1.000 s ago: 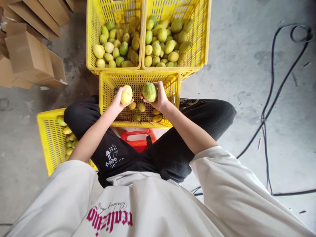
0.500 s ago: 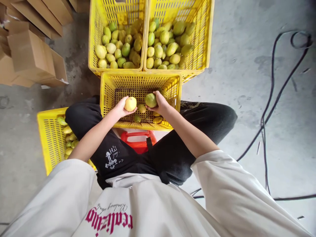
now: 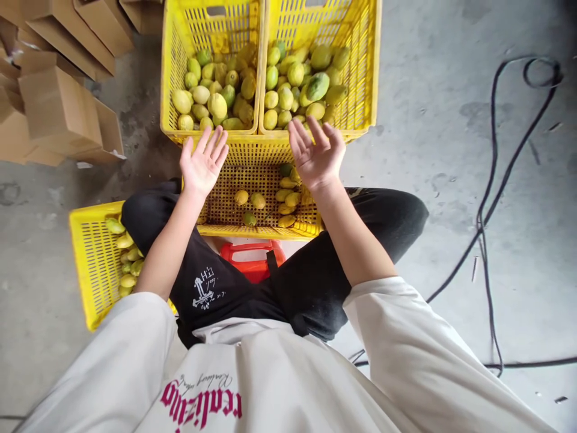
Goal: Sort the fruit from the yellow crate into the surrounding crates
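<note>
My left hand (image 3: 204, 161) is open, palm up and fingers spread, at the front rim of the back-left yellow crate (image 3: 165, 72). Just beyond its fingers is a pale yellow lemon (image 3: 217, 105), over the pile in that crate. Level with it, my right hand (image 3: 317, 151) is also open and empty, near the front of the back-right crate (image 3: 372, 78). A large green lemon (image 3: 318, 86) shows over the pile there; whether it is in the air or resting, I cannot tell. Between my knees, the near crate (image 3: 261, 230) holds several loose lemons (image 3: 258, 201).
Another yellow crate (image 3: 92, 264) with lemons stands by my left knee. Cardboard boxes (image 3: 63, 114) lie at the upper left. A black cable (image 3: 496, 156) loops over the floor on the right. Something red with a handle (image 3: 256, 267) sits between my legs.
Both hands have moved forward, up and apart from over the near crate. The yellow lemon has left my left hand and the green one my right; both fingers are now spread.
</note>
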A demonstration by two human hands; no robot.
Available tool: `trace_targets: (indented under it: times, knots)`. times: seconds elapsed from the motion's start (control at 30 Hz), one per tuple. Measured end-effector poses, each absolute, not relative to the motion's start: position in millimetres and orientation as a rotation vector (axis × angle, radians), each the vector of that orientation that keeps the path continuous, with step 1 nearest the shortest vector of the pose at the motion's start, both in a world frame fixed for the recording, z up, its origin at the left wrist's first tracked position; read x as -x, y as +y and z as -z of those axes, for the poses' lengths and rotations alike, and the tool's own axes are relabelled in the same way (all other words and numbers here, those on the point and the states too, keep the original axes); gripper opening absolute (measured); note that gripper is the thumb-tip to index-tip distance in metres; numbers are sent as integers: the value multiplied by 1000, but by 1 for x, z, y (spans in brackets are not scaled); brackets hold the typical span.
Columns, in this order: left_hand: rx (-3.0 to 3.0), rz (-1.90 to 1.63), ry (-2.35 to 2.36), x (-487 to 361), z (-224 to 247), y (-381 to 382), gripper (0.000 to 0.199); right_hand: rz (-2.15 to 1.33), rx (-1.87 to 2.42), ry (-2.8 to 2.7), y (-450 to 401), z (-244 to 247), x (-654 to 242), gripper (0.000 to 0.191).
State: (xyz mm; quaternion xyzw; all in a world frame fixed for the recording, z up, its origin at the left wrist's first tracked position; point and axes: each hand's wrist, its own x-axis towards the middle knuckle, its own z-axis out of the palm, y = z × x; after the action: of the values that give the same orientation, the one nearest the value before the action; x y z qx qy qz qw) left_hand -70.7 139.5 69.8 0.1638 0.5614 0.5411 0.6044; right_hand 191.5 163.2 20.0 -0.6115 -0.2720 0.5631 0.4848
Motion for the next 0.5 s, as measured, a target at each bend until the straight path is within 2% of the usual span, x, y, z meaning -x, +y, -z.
trace_targets:
  times: [0.17,0.3,0.4,0.5]
  knots:
    - [-438,-1021,1374,70,-49,131,52,-1550,1540,-441,155,-7,-184,28]
    - [-608,-715,1538,73,-19,124,32,-1580,1643,-334,155,12,-192,16]
    - [-942,-428,1641,78,5,115,18,-1590,1693,-389,147,25,-206,16]
    - [-1275,-58,1562,92,24,99,12,-1582,1801,-622,126,36,-228,17]
